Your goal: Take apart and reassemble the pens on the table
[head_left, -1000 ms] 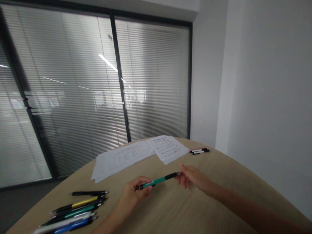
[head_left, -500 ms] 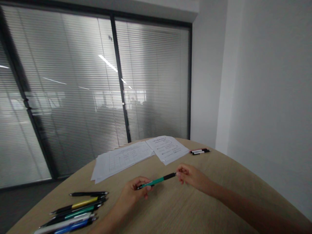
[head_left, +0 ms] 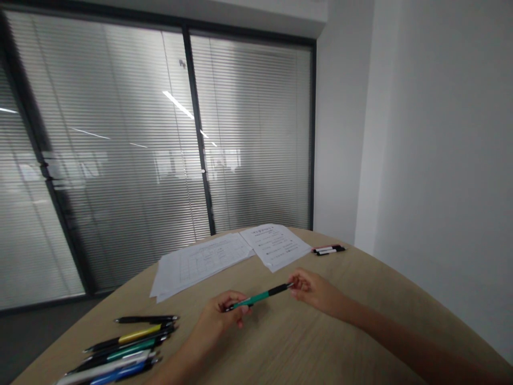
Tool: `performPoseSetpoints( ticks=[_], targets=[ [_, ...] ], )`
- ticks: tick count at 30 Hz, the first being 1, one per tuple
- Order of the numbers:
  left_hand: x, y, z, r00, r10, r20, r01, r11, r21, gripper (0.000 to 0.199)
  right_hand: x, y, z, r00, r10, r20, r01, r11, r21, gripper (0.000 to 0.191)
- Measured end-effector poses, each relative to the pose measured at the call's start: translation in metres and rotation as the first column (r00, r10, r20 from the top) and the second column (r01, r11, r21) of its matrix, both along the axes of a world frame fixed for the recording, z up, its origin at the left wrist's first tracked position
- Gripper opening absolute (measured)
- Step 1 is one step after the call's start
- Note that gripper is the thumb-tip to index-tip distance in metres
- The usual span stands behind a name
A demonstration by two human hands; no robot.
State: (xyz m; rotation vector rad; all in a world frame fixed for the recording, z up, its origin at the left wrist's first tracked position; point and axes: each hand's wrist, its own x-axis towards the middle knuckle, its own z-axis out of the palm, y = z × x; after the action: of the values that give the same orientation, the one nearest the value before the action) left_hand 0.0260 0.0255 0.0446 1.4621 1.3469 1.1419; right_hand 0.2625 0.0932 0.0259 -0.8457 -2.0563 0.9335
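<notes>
A green pen (head_left: pixel 258 298) with a black grip is held above the table between my two hands. My left hand (head_left: pixel 226 310) is closed around its rear end, with the clip near the thumb. At the other end, the fingers of my right hand (head_left: pixel 306 286) are pinched at the silvery tip. To the left of my left hand lie several pens: a black pen (head_left: pixel 146 320), a yellow and black pen (head_left: pixel 138 335), another green pen (head_left: pixel 132 348), a white pen (head_left: pixel 108 368) and a blue pen (head_left: pixel 124 371).
Printed sheets (head_left: pixel 204 262) and another printed page (head_left: pixel 276 248) lie towards the far edge of the round wooden table (head_left: pixel 304 342). Right of them is a small group of black and white pens (head_left: pixel 331 249). Beyond stand a glass partition with blinds (head_left: pixel 256 133) and a white wall (head_left: pixel 441 133).
Little differs. The right hand's fingertips have shifted slightly at the pen's tip, where more of the silvery end shows. The left hand keeps its hold, and the other pens lie unmoved.
</notes>
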Motion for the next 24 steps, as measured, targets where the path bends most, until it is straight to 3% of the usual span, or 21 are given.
performPoseSetpoints(
  ticks=[4, 7, 10, 13, 17, 21, 24],
  targets=[
    [0.0019, -0.0018, 0.0019, 1.0, -0.004, -0.03, 0.004, 1.0, -0.009, 0.021, 0.0009, -0.002, 0.0, 0.997, 0.009, 0.074, -0.01, 1.0, 0.009, 0.004],
    [0.0035, -0.0034, 0.0025, 0.999, -0.008, -0.036, 0.008, 1.0, -0.004, 0.023, 0.0017, -0.0042, 0.0005, 0.987, 0.011, 0.162, -0.021, 0.998, 0.059, 0.025],
    [0.0043, -0.0041, 0.0025, 0.999, -0.025, -0.038, 0.025, 1.0, -0.01, 0.024, 0.0019, -0.0051, -0.0001, 0.981, 0.038, 0.193, -0.039, 0.999, 0.001, 0.041],
    [0.0036, -0.0042, 0.0031, 0.999, -0.035, -0.035, 0.034, 0.999, -0.016, 0.023, 0.0011, -0.004, -0.0016, 0.992, 0.079, 0.102, -0.072, 0.995, -0.069, 0.033],
    [0.0023, -0.0041, 0.0039, 1.0, -0.023, -0.008, 0.023, 1.0, -0.013, 0.022, 0.0, -0.0021, -0.0012, 0.997, 0.073, -0.034, -0.074, 0.997, -0.03, 0.025],
    [0.0035, -0.0044, 0.003, 1.0, -0.024, -0.008, 0.023, 0.999, -0.032, 0.022, 0.0013, -0.004, 0.0038, 0.999, 0.052, 0.005, -0.052, 0.998, -0.028, 0.012],
    [0.0053, -0.0045, 0.0013, 0.999, -0.036, -0.021, 0.036, 0.999, -0.026, 0.024, 0.0024, -0.0072, 0.0069, 0.996, 0.049, 0.073, -0.05, 0.999, 0.017, 0.019]
  ],
)
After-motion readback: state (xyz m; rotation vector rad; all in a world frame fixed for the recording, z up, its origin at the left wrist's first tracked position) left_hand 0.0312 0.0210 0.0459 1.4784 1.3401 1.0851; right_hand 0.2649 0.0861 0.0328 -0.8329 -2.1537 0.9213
